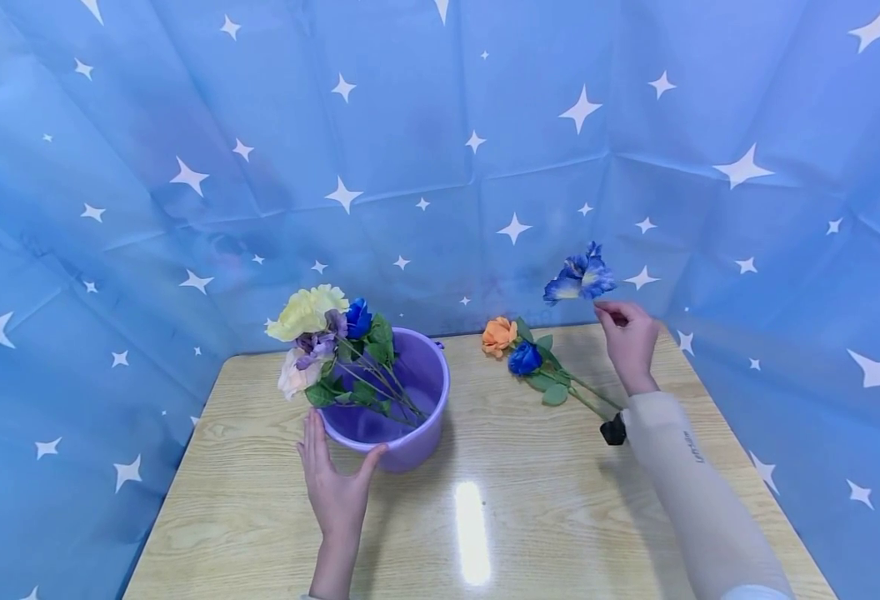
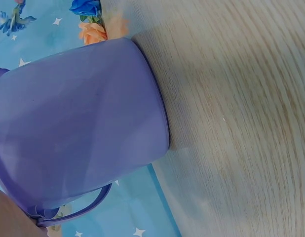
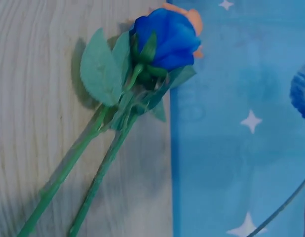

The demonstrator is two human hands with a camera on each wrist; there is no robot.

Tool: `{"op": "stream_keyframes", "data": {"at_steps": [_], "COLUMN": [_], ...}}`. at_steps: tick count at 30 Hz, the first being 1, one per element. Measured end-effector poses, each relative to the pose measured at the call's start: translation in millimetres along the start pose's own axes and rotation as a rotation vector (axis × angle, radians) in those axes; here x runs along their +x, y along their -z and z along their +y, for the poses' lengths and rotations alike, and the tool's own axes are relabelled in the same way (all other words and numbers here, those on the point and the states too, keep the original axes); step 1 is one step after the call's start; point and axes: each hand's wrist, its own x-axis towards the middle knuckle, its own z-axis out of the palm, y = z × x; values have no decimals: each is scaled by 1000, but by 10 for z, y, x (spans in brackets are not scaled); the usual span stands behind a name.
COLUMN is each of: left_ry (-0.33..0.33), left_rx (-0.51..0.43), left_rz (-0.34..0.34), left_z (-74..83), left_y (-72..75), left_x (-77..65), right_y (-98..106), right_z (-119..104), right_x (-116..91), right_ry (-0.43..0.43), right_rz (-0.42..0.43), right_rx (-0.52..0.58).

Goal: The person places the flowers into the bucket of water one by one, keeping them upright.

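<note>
A purple bucket [image 1: 419, 442] stands on the table, holding several artificial flowers: a pale yellow bloom [image 1: 308, 312], a purple one [image 1: 316, 346], a pinkish-white one [image 1: 297, 372] and a blue rose [image 1: 358, 318]. Their heads lean over its left rim. My left hand [image 1: 335, 492] rests against the bucket's near left side, fingers straight and thumb spread at the rim. At the right, my right hand [image 1: 627, 337] pinches a blue iris [image 1: 582, 275] by its stem, above the table's back edge. In the right wrist view its thin stem [image 3: 281, 210] hangs down at the lower right.
An orange rose [image 1: 499, 336] and another blue rose [image 1: 525, 358] lie on the wooden table [image 1: 545, 517] below the right hand, stems pointing toward the right wrist. The bucket's handle [image 2: 88, 210] hangs down at its side. A blue star-patterned cloth [image 1: 425, 125] surrounds the table.
</note>
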Motion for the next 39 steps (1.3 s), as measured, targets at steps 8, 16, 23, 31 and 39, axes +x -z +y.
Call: {"op": "stream_keyframes", "data": {"at_steps": [8, 16, 23, 31, 39], "left_ry": [-1, 2, 0, -15, -28], "left_rx": [-7, -12, -20, -18, 1], "left_rz": [5, 2, 6, 5, 2], "left_z": [3, 5, -4, -28, -28], "left_y": [1, 3, -1, -5, -3], "left_x": [-2, 3, 4, 6, 5], "right_y": [-90, -178, -262, -366, -489], "right_z": [-160, -362, -537, -744, -989], "right_x": [-22, -32, -30, -14, -14], "right_ry": [50, 85, 101, 107, 117], "right_rz": [-81, -139, -170, -216, -277], "right_rx": [-35, -47, -57, -36, -11]}}
